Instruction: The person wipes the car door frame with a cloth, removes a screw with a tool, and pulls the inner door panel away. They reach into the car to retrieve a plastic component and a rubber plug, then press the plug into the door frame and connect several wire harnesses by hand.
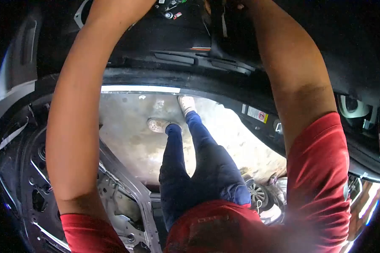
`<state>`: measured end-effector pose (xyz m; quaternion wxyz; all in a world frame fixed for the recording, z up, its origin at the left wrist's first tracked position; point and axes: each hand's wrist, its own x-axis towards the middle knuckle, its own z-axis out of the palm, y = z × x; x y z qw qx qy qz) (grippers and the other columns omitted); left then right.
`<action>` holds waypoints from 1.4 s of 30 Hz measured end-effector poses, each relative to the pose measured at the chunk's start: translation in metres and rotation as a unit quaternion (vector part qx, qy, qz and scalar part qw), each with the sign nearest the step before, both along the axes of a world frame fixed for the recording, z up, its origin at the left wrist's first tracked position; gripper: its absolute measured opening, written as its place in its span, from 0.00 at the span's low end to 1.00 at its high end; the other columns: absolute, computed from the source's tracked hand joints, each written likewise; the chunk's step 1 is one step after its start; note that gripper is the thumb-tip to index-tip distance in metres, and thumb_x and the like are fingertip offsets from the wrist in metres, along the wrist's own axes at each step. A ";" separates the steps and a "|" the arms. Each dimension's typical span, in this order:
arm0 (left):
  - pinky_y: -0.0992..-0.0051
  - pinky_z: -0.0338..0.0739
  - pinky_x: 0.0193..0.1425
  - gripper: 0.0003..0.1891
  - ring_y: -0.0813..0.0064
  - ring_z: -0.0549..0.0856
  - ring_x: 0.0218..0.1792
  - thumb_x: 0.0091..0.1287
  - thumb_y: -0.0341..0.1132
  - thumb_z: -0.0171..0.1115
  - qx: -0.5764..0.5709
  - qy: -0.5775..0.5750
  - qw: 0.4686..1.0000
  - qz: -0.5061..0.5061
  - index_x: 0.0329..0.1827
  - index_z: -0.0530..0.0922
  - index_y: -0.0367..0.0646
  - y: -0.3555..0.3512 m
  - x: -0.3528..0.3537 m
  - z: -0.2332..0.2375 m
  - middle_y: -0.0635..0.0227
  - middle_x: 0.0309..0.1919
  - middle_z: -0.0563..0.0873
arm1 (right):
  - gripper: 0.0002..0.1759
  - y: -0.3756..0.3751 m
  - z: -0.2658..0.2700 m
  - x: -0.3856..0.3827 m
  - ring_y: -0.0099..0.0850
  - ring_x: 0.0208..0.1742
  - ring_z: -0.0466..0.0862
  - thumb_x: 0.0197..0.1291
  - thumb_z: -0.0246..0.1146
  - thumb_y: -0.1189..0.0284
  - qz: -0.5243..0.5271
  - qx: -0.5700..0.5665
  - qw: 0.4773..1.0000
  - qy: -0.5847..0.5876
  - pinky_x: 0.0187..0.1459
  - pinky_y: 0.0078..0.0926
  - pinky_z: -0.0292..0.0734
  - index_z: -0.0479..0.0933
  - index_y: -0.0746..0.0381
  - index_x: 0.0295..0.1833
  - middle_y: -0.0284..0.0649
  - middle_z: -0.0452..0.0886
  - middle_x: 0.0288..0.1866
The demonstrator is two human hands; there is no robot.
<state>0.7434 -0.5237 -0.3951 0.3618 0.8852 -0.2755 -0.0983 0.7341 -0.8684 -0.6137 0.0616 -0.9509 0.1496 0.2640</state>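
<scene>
Both my arms stretch up past the top edge of the head view, into the dark interior of a car, and both hands are cut off there. Nearest to my left wrist is a small cluster of electrical parts and wires (171,12) on the dark car floor (156,38). By my right wrist, a dark upright panel (223,25) carries a pale strip. What either hand holds or touches is out of frame.
Below me runs the door sill (139,89), with my clogs (158,125) on the concrete floor (126,139) outside. A stripped car door (126,198) stands open at left. At right are a pillar with a warning label (257,114) and a wheel (257,195).
</scene>
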 end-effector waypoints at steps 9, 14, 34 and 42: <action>0.67 0.86 0.59 0.12 0.58 0.95 0.52 0.76 0.33 0.73 -0.046 -0.177 0.983 -0.024 0.57 0.91 0.38 0.065 -0.116 0.029 0.52 0.52 0.95 | 0.25 0.045 0.005 -0.026 0.45 0.74 0.85 0.76 0.64 0.53 -0.072 -0.002 0.997 -0.023 0.71 0.53 0.82 0.85 0.50 0.73 0.44 0.84 0.76; 0.68 0.86 0.54 0.11 0.62 0.94 0.46 0.73 0.26 0.75 -0.068 -0.034 0.997 0.030 0.56 0.91 0.38 0.102 -0.177 0.029 0.55 0.45 0.94 | 0.25 0.009 -0.058 -0.010 0.47 0.77 0.83 0.76 0.65 0.49 0.038 -0.060 0.997 -0.014 0.73 0.55 0.80 0.86 0.44 0.72 0.46 0.83 0.78; 0.60 0.86 0.49 0.14 0.54 0.91 0.44 0.67 0.26 0.77 -0.058 0.135 0.988 0.046 0.54 0.88 0.40 0.198 -0.265 0.010 0.56 0.46 0.93 | 0.20 -0.044 0.133 -0.058 0.42 0.59 0.89 0.68 0.74 0.59 -0.292 0.355 0.883 0.092 0.64 0.49 0.84 0.87 0.60 0.58 0.40 0.91 0.56; 0.61 0.86 0.49 0.14 0.55 0.91 0.43 0.67 0.27 0.77 -0.082 0.130 0.985 0.074 0.55 0.87 0.40 0.217 -0.275 -0.003 0.56 0.46 0.93 | 0.21 -0.045 0.129 -0.073 0.46 0.58 0.88 0.69 0.71 0.59 -0.152 0.535 0.814 0.166 0.61 0.47 0.83 0.86 0.61 0.58 0.45 0.91 0.57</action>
